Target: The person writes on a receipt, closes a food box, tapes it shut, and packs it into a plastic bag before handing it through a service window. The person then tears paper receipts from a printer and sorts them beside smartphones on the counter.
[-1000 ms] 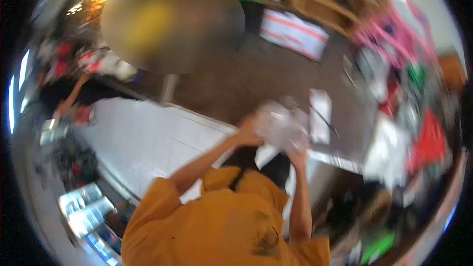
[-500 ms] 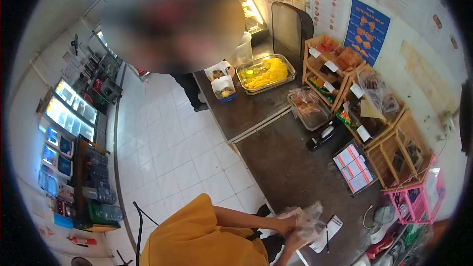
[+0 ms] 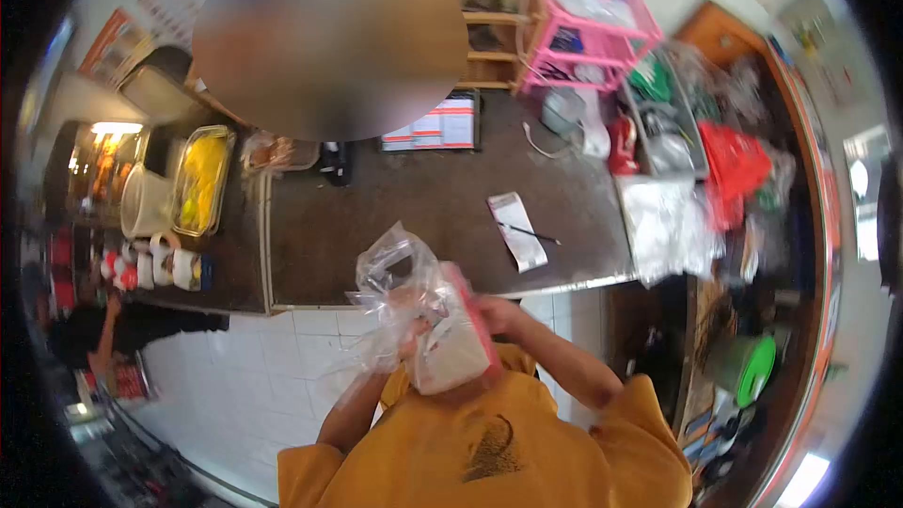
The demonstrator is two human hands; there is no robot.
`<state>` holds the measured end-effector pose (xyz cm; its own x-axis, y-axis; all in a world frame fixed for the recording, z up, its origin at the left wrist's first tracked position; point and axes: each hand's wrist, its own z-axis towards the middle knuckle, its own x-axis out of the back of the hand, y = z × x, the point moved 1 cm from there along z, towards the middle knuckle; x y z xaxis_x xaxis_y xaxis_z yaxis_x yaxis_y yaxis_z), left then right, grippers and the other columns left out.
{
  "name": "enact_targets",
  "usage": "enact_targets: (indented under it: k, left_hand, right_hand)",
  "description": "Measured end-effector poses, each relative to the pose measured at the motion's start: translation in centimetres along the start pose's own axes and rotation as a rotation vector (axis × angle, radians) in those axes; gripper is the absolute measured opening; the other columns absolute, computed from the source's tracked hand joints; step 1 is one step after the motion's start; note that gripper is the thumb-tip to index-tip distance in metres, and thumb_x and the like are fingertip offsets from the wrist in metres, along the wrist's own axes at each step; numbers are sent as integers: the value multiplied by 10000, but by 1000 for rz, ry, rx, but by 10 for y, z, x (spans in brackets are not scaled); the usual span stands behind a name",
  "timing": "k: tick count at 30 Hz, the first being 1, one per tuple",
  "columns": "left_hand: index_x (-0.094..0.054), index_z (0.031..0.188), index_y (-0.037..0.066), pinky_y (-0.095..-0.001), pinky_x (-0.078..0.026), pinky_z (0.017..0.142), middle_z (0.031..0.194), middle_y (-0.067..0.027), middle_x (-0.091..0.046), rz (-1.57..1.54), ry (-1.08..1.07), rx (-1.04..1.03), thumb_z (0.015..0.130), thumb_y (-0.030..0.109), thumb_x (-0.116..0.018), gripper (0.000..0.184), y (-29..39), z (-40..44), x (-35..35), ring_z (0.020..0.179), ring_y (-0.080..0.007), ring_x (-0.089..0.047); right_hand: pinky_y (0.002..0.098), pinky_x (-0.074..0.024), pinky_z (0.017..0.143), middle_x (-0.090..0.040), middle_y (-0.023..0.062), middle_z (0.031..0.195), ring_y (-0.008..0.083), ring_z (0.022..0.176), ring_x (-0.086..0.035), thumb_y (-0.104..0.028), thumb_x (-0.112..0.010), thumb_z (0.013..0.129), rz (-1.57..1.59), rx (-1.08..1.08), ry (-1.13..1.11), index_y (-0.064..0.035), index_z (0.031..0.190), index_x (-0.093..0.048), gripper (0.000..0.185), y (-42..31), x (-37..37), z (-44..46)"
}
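Observation:
In front of my chest, my right hand [image 3: 496, 314] grips the red side of a white and red box [image 3: 455, 355]. My left hand [image 3: 406, 327] is closed on a clear plastic bag [image 3: 400, 261] at the box's left side; the crinkled film partly hides its fingers. The bag bunches up above the box and lies against it. Whether the box sits inside the bag, I cannot tell. On the dark counter [image 3: 404, 202] beyond my hands lies a slip of paper [image 3: 509, 214] with a black pen [image 3: 529, 231] across it.
A pink rack [image 3: 588, 33] stands at the back, beside a grey bin [image 3: 673, 113]. Stacked clear bags [image 3: 663, 226] and a red bag [image 3: 734, 165] lie right. A tray of yellow food [image 3: 202, 179] is at left. Another person's arm [image 3: 106, 334] shows far left.
My view has swung right to face the counter. The white and red box now shows in my right hand, with the plastic bag in my left; earlier both hands were at the bag.

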<state>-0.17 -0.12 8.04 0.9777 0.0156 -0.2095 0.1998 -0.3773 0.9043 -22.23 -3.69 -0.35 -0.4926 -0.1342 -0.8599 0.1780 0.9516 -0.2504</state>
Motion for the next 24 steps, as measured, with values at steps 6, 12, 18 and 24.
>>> enact_targets:
  k: [6,12,18,24]
  left_hand:
    - [-516,779,124,-445,-378,1023,728,-44,-523,-226,184,-244,1009,416,-529,373,78,-49,38,805,-219,-488]
    - [-345,570,136,-485,-449,885,529,21,-306,-167,-49,-434,1033,619,-337,669,146,-57,34,643,-186,-404]
    - [-451,771,144,-252,-399,555,538,48,-279,-387,740,-318,1080,471,-373,457,200,-63,5,476,-87,-322]
    - [-510,787,148,-297,-328,427,559,-21,-378,-156,-152,-262,1035,492,-466,426,183,-77,12,427,-154,-323]
  right_hand:
    - [437,-315,1188,-459,97,1518,263,1384,-455,-151,-823,745,129,450,-307,-66,1571,-260,1003,-36,-127,20]
    - [431,-331,1167,-490,83,1481,265,1361,-469,-166,-894,655,-67,111,-463,-67,1558,-269,1103,-19,-124,53]
    - [420,-305,1179,-469,140,1489,259,1436,-369,-270,-868,746,-774,921,-211,-45,1560,-258,1042,-57,-182,-12]
    - [434,-339,1176,-474,159,1498,247,1402,-441,-507,-713,899,740,-210,-516,-12,1491,-406,830,2,-129,33]
